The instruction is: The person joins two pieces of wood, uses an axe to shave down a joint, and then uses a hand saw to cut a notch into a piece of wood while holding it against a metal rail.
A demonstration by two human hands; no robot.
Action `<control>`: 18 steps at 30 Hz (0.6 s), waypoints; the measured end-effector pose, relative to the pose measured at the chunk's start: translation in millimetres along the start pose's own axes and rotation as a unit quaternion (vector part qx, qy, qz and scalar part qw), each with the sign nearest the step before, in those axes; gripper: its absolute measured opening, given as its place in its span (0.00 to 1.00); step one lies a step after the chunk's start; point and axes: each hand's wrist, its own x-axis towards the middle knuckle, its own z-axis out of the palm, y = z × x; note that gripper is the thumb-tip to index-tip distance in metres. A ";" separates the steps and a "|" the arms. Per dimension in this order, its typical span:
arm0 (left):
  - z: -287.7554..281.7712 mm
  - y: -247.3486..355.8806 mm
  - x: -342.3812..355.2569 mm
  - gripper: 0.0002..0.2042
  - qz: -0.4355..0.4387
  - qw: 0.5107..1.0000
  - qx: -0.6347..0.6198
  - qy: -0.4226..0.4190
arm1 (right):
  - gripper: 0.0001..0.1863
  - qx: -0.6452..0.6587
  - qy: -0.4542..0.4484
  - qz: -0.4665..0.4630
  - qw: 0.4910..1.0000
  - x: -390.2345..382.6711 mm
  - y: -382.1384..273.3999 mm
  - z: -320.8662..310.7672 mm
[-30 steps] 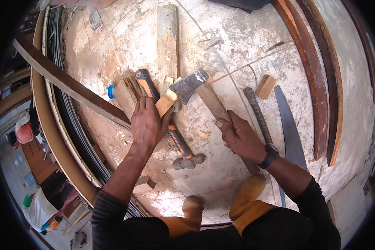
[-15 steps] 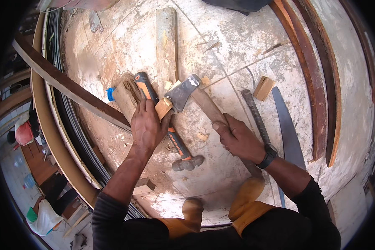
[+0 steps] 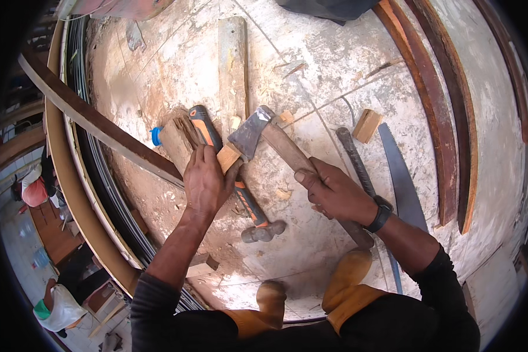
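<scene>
My left hand (image 3: 207, 180) is closed around a small pale wood block (image 3: 227, 157), keeping it tilted beside a thick, rough wood chunk (image 3: 178, 139). In my right hand (image 3: 341, 192) is the wooden handle of a hatchet (image 3: 287, 145). The hatchet's grey head lies against or just above the upper right end of the small block; I cannot tell whether they touch. A hammer with an orange and black handle (image 3: 249, 203) lies beneath my left hand, its metal head toward me and part of its handle hidden.
A grey plank (image 3: 233, 64) lies ahead. To the right are a dark rod-like tool (image 3: 356, 158), another wood block (image 3: 367, 125), a saw blade (image 3: 402, 176) and long curved boards (image 3: 431, 105). A long beam (image 3: 102, 120) slants in from the left. My boots (image 3: 347, 273) stand close by.
The hatchet head has shifted slightly left and its handle has turned a little in the view. The small block has dipped slightly. Both hands keep their holds.
</scene>
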 end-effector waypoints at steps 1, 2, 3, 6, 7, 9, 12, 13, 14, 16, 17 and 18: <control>-1.4 -0.7 -2.9 0.21 -0.003 1.000 0.002 -0.003 | 0.20 0.123 -0.065 0.075 0.987 -2.8 -9.2 -8.1; -2.2 -0.4 -3.9 0.21 0.002 1.000 -0.002 -0.001 | 0.20 0.156 -0.021 0.074 0.985 -7.2 -13.8 -5.8; -3.0 0.5 -3.9 0.21 0.007 1.000 -0.005 0.001 | 0.20 0.189 0.022 0.071 0.979 -10.4 -18.4 -2.8; -4.1 -0.9 -6.5 0.22 0.018 0.999 -0.026 -0.002 | 0.21 0.149 0.152 0.016 0.977 -21.5 -6.3 -3.9; -10.6 -1.0 -8.9 0.22 0.020 0.999 -0.035 -0.004 | 0.22 0.119 0.182 -0.016 0.976 -32.1 -1.3 -2.1; -37.1 -2.5 -2.0 0.25 -0.046 0.988 -0.082 -0.120 | 0.17 0.073 0.234 -0.104 0.964 -55.0 12.2 5.5; -73.0 -14.6 -24.7 0.34 -0.115 0.931 -0.311 -0.156 | 0.16 -0.015 0.273 -0.134 0.953 -114.3 25.1 31.2; -78.0 -16.7 -35.6 0.37 -0.130 0.888 -0.413 -0.153 | 0.18 -0.061 0.269 -0.094 0.957 -130.2 25.9 35.1; -88.3 -17.8 -46.5 0.38 -0.144 0.871 -0.432 -0.182 | 0.20 -0.107 0.263 -0.054 0.957 -147.4 22.6 37.9; -124.3 0.4 -57.2 0.39 -0.161 0.833 -0.470 -0.244 | 0.22 -0.190 0.292 -0.042 0.936 -170.4 28.2 41.3; -143.5 15.0 -61.3 0.35 -0.120 0.841 -0.454 -0.270 | 0.22 -0.227 0.322 -0.070 0.917 -174.9 36.0 43.1; -157.5 22.3 -69.1 0.34 -0.095 0.842 -0.454 -0.276 | 0.22 -0.263 0.342 -0.102 0.896 -177.3 41.2 42.6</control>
